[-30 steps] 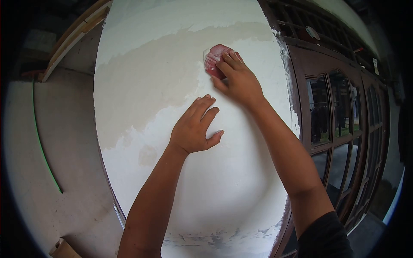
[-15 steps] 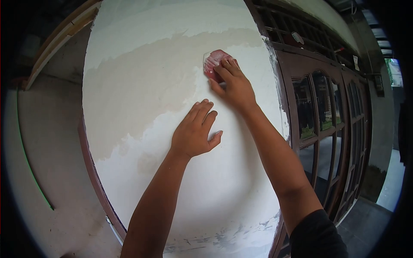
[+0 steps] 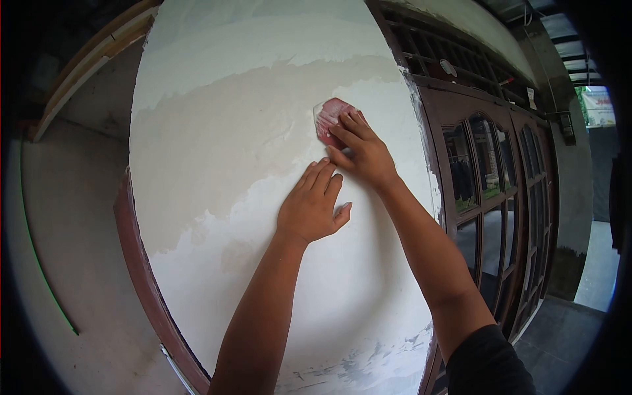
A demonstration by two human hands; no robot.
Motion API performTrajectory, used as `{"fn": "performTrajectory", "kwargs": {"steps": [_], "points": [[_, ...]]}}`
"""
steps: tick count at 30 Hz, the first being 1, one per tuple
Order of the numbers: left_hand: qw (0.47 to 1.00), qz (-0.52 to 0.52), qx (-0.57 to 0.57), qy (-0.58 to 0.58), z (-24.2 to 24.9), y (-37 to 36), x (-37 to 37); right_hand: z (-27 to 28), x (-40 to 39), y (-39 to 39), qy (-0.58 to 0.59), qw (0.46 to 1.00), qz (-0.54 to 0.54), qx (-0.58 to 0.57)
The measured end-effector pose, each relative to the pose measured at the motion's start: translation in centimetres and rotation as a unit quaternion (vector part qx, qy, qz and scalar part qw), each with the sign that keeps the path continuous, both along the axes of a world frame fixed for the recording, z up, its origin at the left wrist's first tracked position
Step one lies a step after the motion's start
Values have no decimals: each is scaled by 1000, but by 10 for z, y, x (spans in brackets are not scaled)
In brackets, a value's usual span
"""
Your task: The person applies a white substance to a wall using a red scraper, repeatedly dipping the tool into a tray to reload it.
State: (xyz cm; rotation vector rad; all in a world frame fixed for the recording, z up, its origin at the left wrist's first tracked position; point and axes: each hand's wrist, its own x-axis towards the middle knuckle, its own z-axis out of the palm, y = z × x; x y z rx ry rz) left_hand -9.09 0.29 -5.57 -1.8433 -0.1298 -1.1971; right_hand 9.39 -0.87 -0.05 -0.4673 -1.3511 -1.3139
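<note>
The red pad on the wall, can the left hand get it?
Probably yes: the left hand is just below the red pad, whose left side looks uncovered, though the right hand covers its other side.

An upright white wall panel carries everything here, its finish uneven. A broad beige-grey area sweeps from nine o'clock up to one, ragged along its lower edge, with a paler greenish-white band beyond it at twelve. At seven o'clock sits a faint beige patch; dark grey streaks mark the surface at five. The edge at two o'clock is rough and smeared. Against the panel at one o'clock lies a flat red pad — angular, whitish smears across its face — partly covered.
</note>
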Motion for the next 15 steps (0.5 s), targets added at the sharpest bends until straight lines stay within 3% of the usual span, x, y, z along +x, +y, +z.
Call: {"fn": "performTrajectory", "kwargs": {"steps": [3, 7, 10, 13, 15], "points": [[1000, -2, 0, -1, 1, -2, 0, -8, 10, -7, 3, 1000, 13, 0], [1000, 3, -2, -1, 0, 0, 0, 20, 2, -12, 42, 997, 60, 6], [1000, 7, -3, -3, -1, 1, 0, 41, -12, -15, 10, 1000, 20, -2], [1000, 7, 0, -1, -1, 2, 0, 33, -4, -13, -31, 997, 5, -66], [1000, 8, -3, -2, 1, 1, 0, 15, 10, -12, -45, 998, -1, -49]]}}
